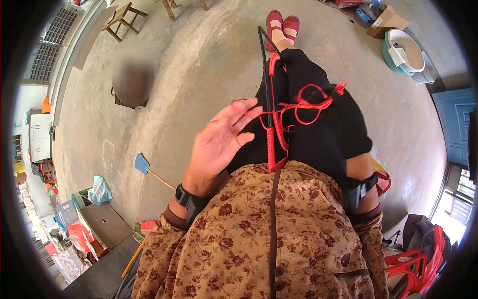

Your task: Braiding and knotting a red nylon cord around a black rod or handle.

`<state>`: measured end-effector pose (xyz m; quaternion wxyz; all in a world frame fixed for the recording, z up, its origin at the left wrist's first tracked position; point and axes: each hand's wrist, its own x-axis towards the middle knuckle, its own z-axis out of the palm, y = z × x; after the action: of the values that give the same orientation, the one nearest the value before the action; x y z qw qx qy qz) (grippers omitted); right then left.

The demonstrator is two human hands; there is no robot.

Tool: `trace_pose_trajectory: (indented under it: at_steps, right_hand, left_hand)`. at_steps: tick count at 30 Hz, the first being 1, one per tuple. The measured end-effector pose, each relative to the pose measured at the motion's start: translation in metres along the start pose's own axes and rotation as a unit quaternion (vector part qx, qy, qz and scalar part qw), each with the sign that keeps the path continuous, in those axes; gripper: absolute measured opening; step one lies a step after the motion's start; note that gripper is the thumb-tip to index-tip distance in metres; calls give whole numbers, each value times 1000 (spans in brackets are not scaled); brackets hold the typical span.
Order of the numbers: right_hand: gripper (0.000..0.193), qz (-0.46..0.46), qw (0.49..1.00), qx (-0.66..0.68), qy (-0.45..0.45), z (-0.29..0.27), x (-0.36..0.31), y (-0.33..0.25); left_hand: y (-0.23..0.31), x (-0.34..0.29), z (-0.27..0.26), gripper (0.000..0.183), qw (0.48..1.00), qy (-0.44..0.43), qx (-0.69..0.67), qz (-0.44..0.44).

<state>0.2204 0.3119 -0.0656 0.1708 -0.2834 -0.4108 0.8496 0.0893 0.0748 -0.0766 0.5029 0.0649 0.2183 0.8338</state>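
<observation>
A narrow black wire frame (265, 65), with its far end bent over, lies lengthwise across my lap. Red cord (271, 149) is wound in tight coils around its near part, and a red strip runs along its right side. My left hand (219, 137) is beside the frame, palm partly turned up and thumb apart. A thin strand of the cord passes across its fingers to the frame. Loose red loops (313, 104) of cord lie over my right thigh. My right forearm (360, 167) passes behind the black-trousered leg, which hides the hand.
A blue fly swatter (142, 163) lies to the left on the concrete floor. Wooden stools (122, 21) stand far left. At the far right are stacked basins (404, 52) and a cardboard box (388, 22). A red plastic chair (406, 264) is near right.
</observation>
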Motion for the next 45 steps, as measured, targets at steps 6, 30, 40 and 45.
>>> trace_pose_trajectory:
  at_steps: [6, 30, 40, 45]
  right_hand:
    - [21, -76, 842, -532, -55, 14, 2, 12]
    - [51, -1, 952, -261, -160, 31, -16, -20]
    - [26, -315, 645, -589, -370, 113, 1, -8]
    - [11, -81, 932, -231, -268, 98, -6, -18]
  left_hand:
    - [-19, 10, -7, 29, 942, 110, 315, -28]
    - [106, -55, 54, 22, 905, 148, 336, 212]
    - [233, -171, 85, 23, 267, 281, 730, 563]
    - [216, -116, 29, 43, 737, 264, 439, 440]
